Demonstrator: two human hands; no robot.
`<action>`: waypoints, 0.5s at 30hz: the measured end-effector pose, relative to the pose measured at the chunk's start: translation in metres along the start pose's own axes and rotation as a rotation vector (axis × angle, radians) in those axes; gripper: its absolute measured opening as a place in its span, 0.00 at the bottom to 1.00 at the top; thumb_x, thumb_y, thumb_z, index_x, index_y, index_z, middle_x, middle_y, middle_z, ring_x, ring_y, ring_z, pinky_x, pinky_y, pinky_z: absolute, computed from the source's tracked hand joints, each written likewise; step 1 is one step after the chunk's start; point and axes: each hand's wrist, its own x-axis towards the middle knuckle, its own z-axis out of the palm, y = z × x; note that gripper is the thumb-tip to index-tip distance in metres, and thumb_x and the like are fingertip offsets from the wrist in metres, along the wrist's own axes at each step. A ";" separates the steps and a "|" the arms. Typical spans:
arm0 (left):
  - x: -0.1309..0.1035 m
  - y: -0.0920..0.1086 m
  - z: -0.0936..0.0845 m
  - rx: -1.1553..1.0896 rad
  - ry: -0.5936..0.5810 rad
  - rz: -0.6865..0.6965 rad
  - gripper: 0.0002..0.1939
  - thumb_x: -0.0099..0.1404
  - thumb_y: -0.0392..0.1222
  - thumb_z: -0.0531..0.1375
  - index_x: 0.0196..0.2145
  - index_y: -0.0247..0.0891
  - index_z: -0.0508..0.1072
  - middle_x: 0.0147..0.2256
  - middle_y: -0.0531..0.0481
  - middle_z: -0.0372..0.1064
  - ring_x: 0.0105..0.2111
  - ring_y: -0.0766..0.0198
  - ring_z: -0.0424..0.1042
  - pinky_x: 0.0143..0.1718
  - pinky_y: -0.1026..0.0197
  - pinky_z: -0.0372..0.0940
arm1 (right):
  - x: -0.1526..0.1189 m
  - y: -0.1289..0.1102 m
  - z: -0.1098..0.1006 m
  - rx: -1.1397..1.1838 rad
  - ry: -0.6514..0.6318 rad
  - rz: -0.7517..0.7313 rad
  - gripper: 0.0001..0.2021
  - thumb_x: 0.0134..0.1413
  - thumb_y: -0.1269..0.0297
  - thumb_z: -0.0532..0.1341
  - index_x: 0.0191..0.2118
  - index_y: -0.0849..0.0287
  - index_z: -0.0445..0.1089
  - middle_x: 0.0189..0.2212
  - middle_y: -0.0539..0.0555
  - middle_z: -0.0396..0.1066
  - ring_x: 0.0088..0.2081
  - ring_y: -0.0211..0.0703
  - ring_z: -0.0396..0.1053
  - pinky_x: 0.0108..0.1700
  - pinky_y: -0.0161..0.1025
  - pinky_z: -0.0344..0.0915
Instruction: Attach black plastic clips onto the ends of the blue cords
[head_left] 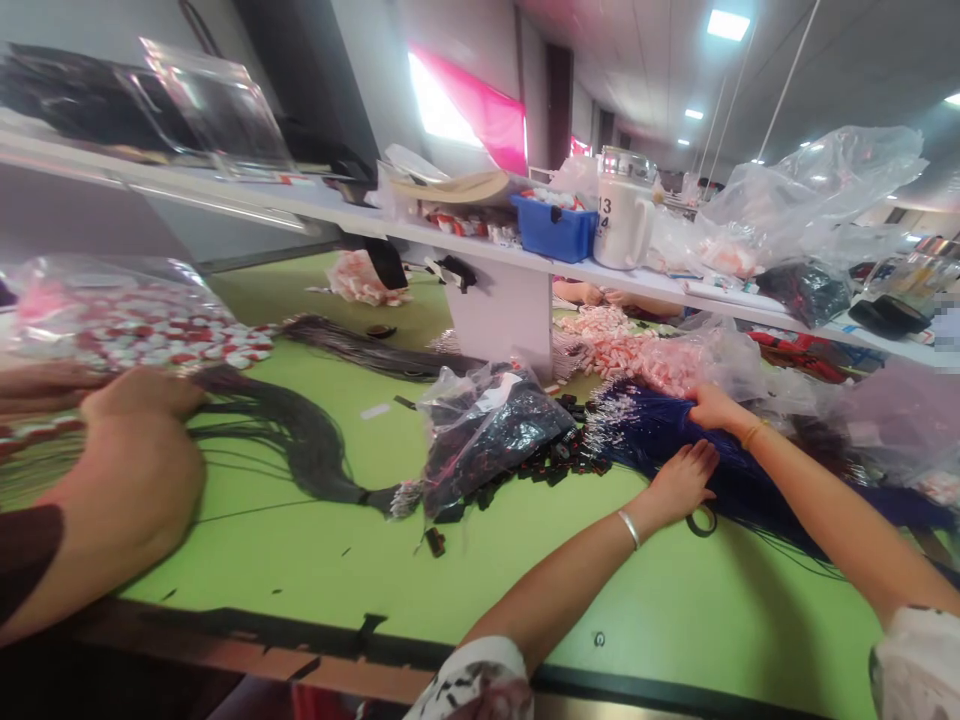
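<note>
A thick bundle of dark blue wires (652, 430) lies across the right side of the table, with pale crimped ends fanned out at its left. My left hand (684, 482), with a silver bangle at the wrist, rests on the near side of the bundle, fingers stretched out and flat. Just beyond it, my right hand (718, 410) is closed on the upper part of the blue wires, fingertips partly hidden. Left of the wire ends are small black connector housings (559, 455), spilling beside a clear plastic bag (487, 430). A black tape roll (702, 520) lies below my left hand.
At left, a co-worker's hand (142, 395) touches a black wire bundle (300, 430) near red and white connectors (187, 335). Above the table runs a white shelf (420, 232) with a blue bin (555, 228) and white mug (622, 220). Pink-white connectors (622, 345) lie behind the blue wires.
</note>
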 end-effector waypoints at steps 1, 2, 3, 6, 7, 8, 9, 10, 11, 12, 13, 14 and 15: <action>0.001 -0.005 0.000 -0.021 -0.002 -0.041 0.34 0.64 0.55 0.51 0.62 0.33 0.52 0.62 0.38 0.50 0.64 0.54 0.45 0.59 0.52 0.51 | 0.001 -0.005 0.005 -0.012 -0.011 -0.007 0.09 0.39 0.71 0.57 0.27 0.66 0.73 0.20 0.52 0.70 0.26 0.38 0.65 0.28 0.30 0.59; 0.000 -0.011 0.002 -0.042 -0.014 -0.105 0.35 0.64 0.57 0.51 0.62 0.33 0.51 0.63 0.38 0.50 0.64 0.54 0.45 0.58 0.52 0.53 | 0.001 -0.008 0.006 -0.013 -0.018 -0.011 0.08 0.38 0.71 0.57 0.26 0.66 0.73 0.20 0.52 0.70 0.26 0.38 0.65 0.28 0.30 0.59; -0.001 -0.016 0.004 -0.057 -0.029 -0.170 0.36 0.64 0.58 0.49 0.62 0.33 0.51 0.63 0.37 0.50 0.63 0.54 0.47 0.58 0.52 0.54 | 0.000 -0.010 0.003 -0.020 -0.034 -0.024 0.07 0.37 0.70 0.59 0.26 0.65 0.73 0.19 0.52 0.70 0.26 0.38 0.64 0.28 0.30 0.59; -0.006 -0.027 0.013 -0.057 -0.032 -0.241 0.36 0.65 0.61 0.45 0.61 0.31 0.54 0.62 0.37 0.52 0.62 0.53 0.50 0.60 0.51 0.49 | -0.006 -0.007 -0.017 0.049 -0.095 -0.086 0.07 0.36 0.65 0.62 0.23 0.65 0.72 0.17 0.49 0.66 0.22 0.36 0.61 0.27 0.31 0.58; -0.007 -0.029 0.016 -0.046 -0.018 -0.223 0.36 0.65 0.61 0.44 0.61 0.30 0.54 0.62 0.36 0.51 0.63 0.53 0.49 0.62 0.50 0.46 | -0.009 -0.006 -0.023 0.136 -0.086 -0.096 0.09 0.38 0.63 0.61 0.25 0.65 0.72 0.17 0.48 0.66 0.22 0.35 0.60 0.26 0.31 0.58; -0.008 -0.030 0.018 -0.036 -0.005 -0.203 0.36 0.65 0.61 0.44 0.61 0.29 0.55 0.62 0.36 0.51 0.63 0.52 0.47 0.63 0.50 0.44 | -0.012 -0.004 -0.027 0.244 -0.011 -0.081 0.11 0.40 0.60 0.61 0.28 0.65 0.72 0.18 0.48 0.65 0.21 0.34 0.59 0.25 0.31 0.58; -0.008 -0.031 0.019 -0.029 0.003 -0.197 0.36 0.65 0.60 0.44 0.61 0.29 0.55 0.62 0.37 0.50 0.64 0.52 0.45 0.63 0.49 0.42 | -0.014 -0.003 -0.028 0.329 0.095 -0.050 0.13 0.42 0.58 0.60 0.29 0.65 0.72 0.18 0.48 0.65 0.20 0.34 0.58 0.23 0.31 0.57; -0.008 -0.031 0.019 -0.027 0.006 -0.207 0.36 0.65 0.60 0.44 0.61 0.29 0.54 0.63 0.37 0.48 0.64 0.52 0.44 0.63 0.49 0.42 | -0.016 -0.002 -0.027 0.362 0.126 -0.026 0.14 0.42 0.58 0.60 0.30 0.66 0.72 0.18 0.48 0.64 0.20 0.33 0.57 0.23 0.31 0.56; -0.009 -0.032 0.019 -0.030 0.007 -0.233 0.37 0.65 0.61 0.45 0.61 0.30 0.54 0.63 0.37 0.47 0.64 0.52 0.44 0.63 0.48 0.42 | -0.017 -0.001 -0.025 0.355 0.105 -0.009 0.13 0.39 0.59 0.61 0.28 0.65 0.71 0.16 0.47 0.62 0.19 0.33 0.56 0.22 0.31 0.56; -0.009 -0.032 0.019 -0.037 0.005 -0.265 0.37 0.64 0.61 0.45 0.61 0.31 0.53 0.64 0.37 0.46 0.64 0.51 0.44 0.62 0.48 0.44 | -0.018 0.001 -0.024 0.315 0.015 -0.014 0.12 0.35 0.61 0.63 0.26 0.65 0.71 0.15 0.46 0.61 0.19 0.32 0.55 0.22 0.31 0.55; -0.009 -0.033 0.018 -0.045 -0.002 -0.287 0.38 0.64 0.62 0.45 0.62 0.32 0.53 0.64 0.38 0.46 0.64 0.51 0.44 0.62 0.48 0.45 | -0.019 0.004 -0.024 0.266 -0.074 -0.018 0.10 0.32 0.62 0.64 0.24 0.64 0.70 0.13 0.45 0.59 0.19 0.32 0.54 0.21 0.30 0.53; -0.010 -0.034 0.017 -0.050 -0.007 -0.291 0.38 0.64 0.62 0.45 0.62 0.32 0.52 0.64 0.38 0.45 0.64 0.52 0.44 0.62 0.49 0.46 | -0.020 0.007 -0.026 0.259 -0.136 -0.026 0.10 0.31 0.62 0.65 0.23 0.64 0.70 0.13 0.44 0.59 0.18 0.31 0.53 0.20 0.30 0.52; -0.010 -0.034 0.017 -0.050 -0.010 -0.277 0.38 0.64 0.61 0.46 0.62 0.31 0.51 0.64 0.37 0.44 0.64 0.52 0.44 0.61 0.50 0.47 | -0.021 0.011 -0.028 0.294 -0.149 -0.021 0.11 0.33 0.61 0.65 0.24 0.64 0.71 0.14 0.45 0.60 0.18 0.31 0.53 0.20 0.30 0.52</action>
